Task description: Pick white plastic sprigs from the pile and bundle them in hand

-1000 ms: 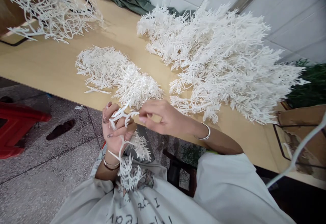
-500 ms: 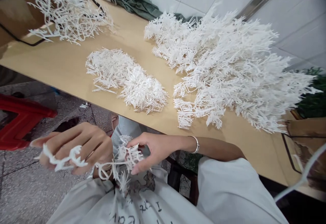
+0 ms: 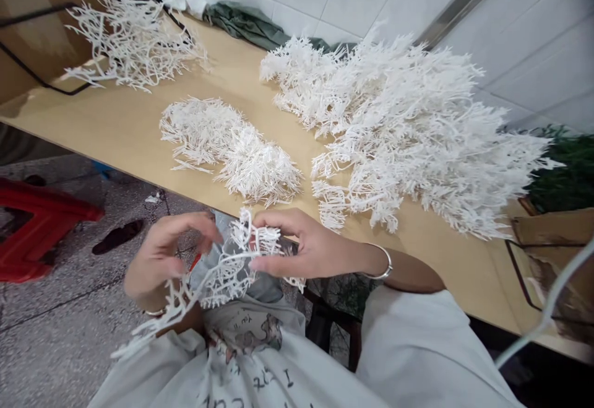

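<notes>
Over my lap, my right hand point(image 3: 301, 247) pinches a white branching sprig point(image 3: 227, 272) between thumb and fingers. The sprig looks like an artificial plant stem. Its long stalk slants down to the left, passing in front of my left wrist. My left hand point(image 3: 169, 256) is beside it, fingers curved, with a gap between thumb and fingertips and nothing visible in it. Whether its thumb touches the sprig I cannot tell. Beyond my hands, near the table's front edge, lies a low pile of short white pieces point(image 3: 232, 148).
A large heap of white sprigs point(image 3: 394, 129) covers the right of the tan table point(image 3: 116, 129). Looser white stems point(image 3: 134, 43) lie at the back left by a black metal frame. A red stool point(image 3: 41, 222) stands on the floor at left; a white cable point(image 3: 552, 309) hangs at right.
My left hand has come back from the far left, its fingers parting from a white sprig piece. My right hand has risen slightly with its sprig, which now shows more fully.
</notes>
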Demonstrator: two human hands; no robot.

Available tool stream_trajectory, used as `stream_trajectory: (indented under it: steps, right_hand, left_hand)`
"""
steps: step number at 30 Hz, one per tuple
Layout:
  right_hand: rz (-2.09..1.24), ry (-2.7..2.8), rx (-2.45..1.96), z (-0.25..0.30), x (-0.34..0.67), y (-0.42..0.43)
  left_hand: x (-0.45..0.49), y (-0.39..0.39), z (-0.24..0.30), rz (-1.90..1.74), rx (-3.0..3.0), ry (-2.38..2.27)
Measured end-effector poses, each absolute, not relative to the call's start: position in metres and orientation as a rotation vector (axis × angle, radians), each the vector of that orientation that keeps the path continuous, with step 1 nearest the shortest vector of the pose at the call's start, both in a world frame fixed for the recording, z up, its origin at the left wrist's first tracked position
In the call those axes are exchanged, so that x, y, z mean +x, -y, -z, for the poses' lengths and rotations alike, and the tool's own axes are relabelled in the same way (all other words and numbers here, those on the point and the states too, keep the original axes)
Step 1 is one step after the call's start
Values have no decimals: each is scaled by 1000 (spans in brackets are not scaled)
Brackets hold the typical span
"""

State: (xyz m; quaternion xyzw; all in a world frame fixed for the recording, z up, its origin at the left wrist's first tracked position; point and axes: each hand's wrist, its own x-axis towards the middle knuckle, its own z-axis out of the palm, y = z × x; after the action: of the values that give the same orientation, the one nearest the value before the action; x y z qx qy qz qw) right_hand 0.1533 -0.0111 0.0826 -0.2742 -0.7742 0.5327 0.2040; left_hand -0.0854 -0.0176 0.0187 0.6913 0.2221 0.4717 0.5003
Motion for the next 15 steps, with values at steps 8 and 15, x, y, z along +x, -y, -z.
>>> stream_trajectory:
  steps: [8,15]
  right_hand:
    - [-1745,1697,-968,-66,147,12]
    - [-1591,1809,-825,-80,159,12]
  left_hand:
    - [-51,38,-33,-866,2400,-1104]
    - [-51,30,-34,-987,1907,-866]
